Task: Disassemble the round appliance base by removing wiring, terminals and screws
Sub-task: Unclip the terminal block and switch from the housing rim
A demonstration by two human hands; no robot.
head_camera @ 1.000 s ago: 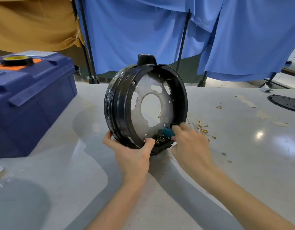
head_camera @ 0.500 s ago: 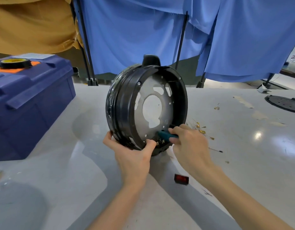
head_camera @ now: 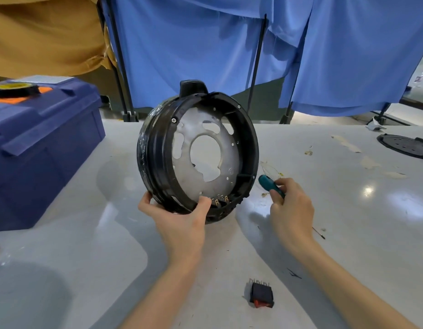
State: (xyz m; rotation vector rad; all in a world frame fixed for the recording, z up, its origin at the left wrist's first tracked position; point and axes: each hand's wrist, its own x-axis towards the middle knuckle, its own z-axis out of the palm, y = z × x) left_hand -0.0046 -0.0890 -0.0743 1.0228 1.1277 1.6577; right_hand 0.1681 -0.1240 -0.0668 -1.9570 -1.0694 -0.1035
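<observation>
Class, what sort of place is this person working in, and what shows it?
Probably a workshop bench: a blue toolbox beside the round appliance base, a teal-handled tool in the right hand, and a loose rocker switch on the table.

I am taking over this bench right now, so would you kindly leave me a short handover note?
Left hand grips the lower rim of the round base, holding it on edge on the table.
Right hand holds the teal-handled tool beside the base, clear of it.
Done: red switch lies out on the table; wire scraps lie right of the base.
Left: brass terminals at the bottom, rim screws.
</observation>
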